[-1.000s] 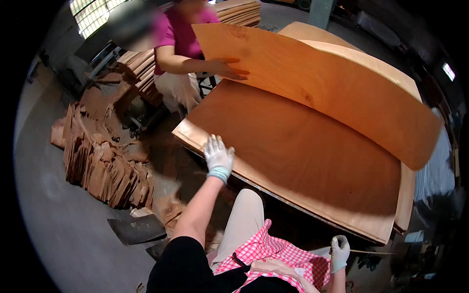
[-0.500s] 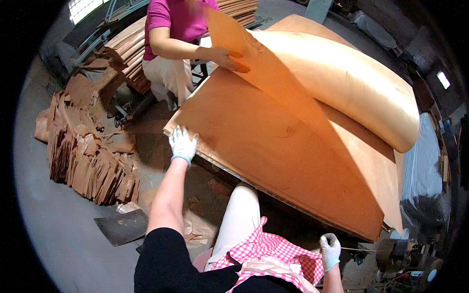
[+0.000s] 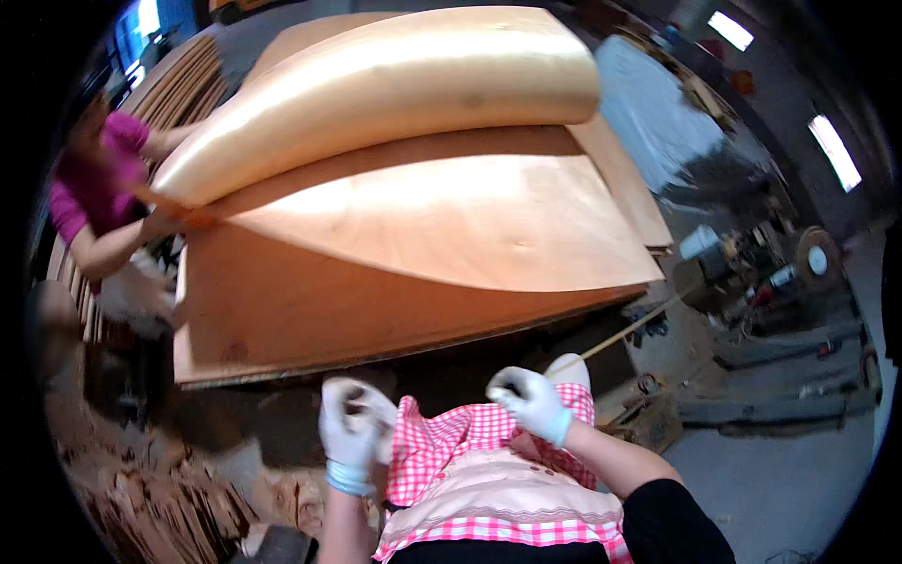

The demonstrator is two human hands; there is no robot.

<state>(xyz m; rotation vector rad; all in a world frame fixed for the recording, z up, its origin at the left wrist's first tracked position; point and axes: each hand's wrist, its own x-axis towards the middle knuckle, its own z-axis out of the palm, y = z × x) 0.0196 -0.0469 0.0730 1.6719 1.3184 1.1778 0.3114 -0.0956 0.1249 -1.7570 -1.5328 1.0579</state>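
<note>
My left hand (image 3: 355, 421), in a white glove with a pale blue cuff, hovers before my lap with its fingers curled in. What it holds, if anything, is too blurred to make out. My right hand (image 3: 534, 402), gloved likewise, is closed on a thin tan strip (image 3: 620, 334) that runs off to the right. Ahead of both hands lies a stack of brown wood veneer sheets (image 3: 282, 315). A lighter veneer sheet (image 3: 442, 221) covers much of its top, its front edge slanting across. A large veneer roll (image 3: 404, 94) rests at the far side.
A co-worker in a purple shirt (image 3: 127, 141) grips the sheet's left corner. Broken veneer scraps (image 3: 169, 508) lie at the lower left. A machine with reels (image 3: 752, 263) stands at the right, a plastic-covered pile (image 3: 648, 103) behind it. My checked apron (image 3: 451, 442) covers my lap.
My left hand has come off the stack's corner to my lap, and my right hand has moved inward with the strip. The co-worker's sheet has come down over the stack. My view has turned right.
</note>
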